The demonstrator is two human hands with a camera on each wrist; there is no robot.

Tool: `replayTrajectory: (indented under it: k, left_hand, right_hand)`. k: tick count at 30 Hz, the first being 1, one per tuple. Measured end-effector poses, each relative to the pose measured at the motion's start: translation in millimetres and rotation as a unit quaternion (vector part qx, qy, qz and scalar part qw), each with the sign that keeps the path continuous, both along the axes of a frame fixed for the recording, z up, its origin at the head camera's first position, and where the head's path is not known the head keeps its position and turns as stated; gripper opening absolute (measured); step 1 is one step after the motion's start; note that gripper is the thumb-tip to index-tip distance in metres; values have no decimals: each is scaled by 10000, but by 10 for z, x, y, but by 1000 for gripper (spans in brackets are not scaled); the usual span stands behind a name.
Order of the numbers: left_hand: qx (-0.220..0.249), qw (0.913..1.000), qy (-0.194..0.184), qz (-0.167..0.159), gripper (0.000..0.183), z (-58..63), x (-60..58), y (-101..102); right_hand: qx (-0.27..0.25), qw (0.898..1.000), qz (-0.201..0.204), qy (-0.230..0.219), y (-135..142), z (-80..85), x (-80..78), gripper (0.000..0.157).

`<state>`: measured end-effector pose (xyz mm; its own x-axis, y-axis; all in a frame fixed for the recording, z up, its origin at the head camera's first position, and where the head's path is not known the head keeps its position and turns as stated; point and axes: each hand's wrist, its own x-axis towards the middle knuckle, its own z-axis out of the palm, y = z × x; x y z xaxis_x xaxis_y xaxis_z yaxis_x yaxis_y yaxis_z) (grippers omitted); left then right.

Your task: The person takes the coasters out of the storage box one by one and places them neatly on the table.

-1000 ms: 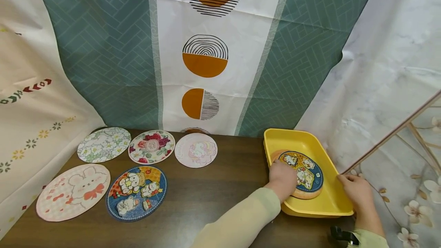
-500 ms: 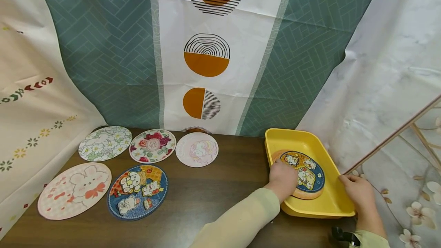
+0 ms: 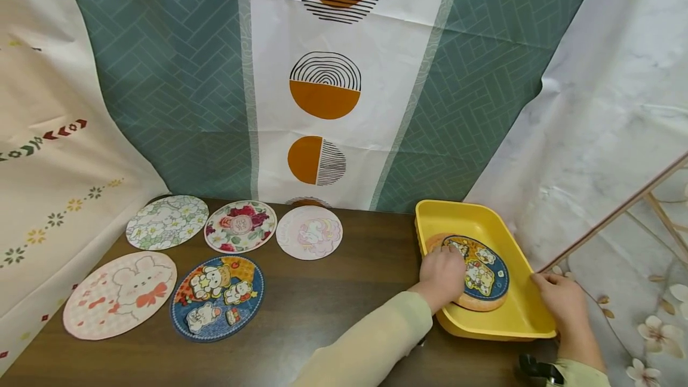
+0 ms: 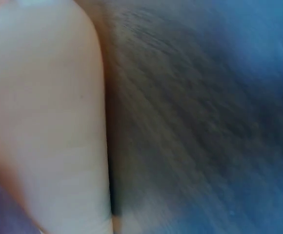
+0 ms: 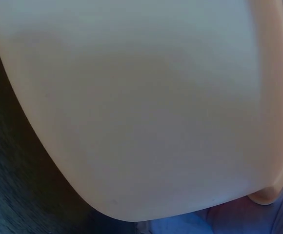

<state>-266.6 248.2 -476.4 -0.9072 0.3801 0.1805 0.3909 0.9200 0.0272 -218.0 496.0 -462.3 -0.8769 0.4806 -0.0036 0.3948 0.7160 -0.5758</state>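
A yellow tray (image 3: 524, 315) stands at the right, tilted slightly in the head view. Inside lies a stack of round mats; the top mat (image 3: 480, 278) has a dark blue edge and cartoon figures, and a tan one shows beneath. My left hand (image 3: 442, 275) reaches over the tray's left rim and pinches at the stack's left edge; its fingertips are hidden. My right hand (image 3: 564, 303) grips the right rim near the front corner. Blurred in the right wrist view is the tray's pale outer side (image 5: 146, 122). A pale blurred form fills part of the left wrist view.
On the dark wooden table (image 3: 344, 315), several round mats lie flat at the left: a floral mat (image 3: 240, 227), a pink unicorn mat (image 3: 309, 233), a pink mouse mat (image 3: 119, 295) and a denim-edged mat (image 3: 217, 298) among them. Patterned cloths hang behind and at both sides.
The whole head view has shifted slightly to the right. My left fingers have moved a little further over the mats' edge; my right hand stays on the rim.
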Motion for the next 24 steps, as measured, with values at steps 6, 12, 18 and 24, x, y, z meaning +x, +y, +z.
replayTrajectory:
  k: [6,12,18,24]
  left_hand:
    - [452,9983,-330,165,65,23,-37,19]
    - [579,9975,-389,55,68,63,-36,20]
    - [810,9946,-643,129,49,138,-36,3]
    - [975,9926,-710,106,30,198,-50,-20]
  right_hand:
    - [3,10000,-16,48,-8,-6,-10,54]
    - [36,10000,-11,48,23,-27,13,54]
    - [105,9999,33,-17,25,-21,21,55]
    - [64,9999,74,-67,8,10,3,58]
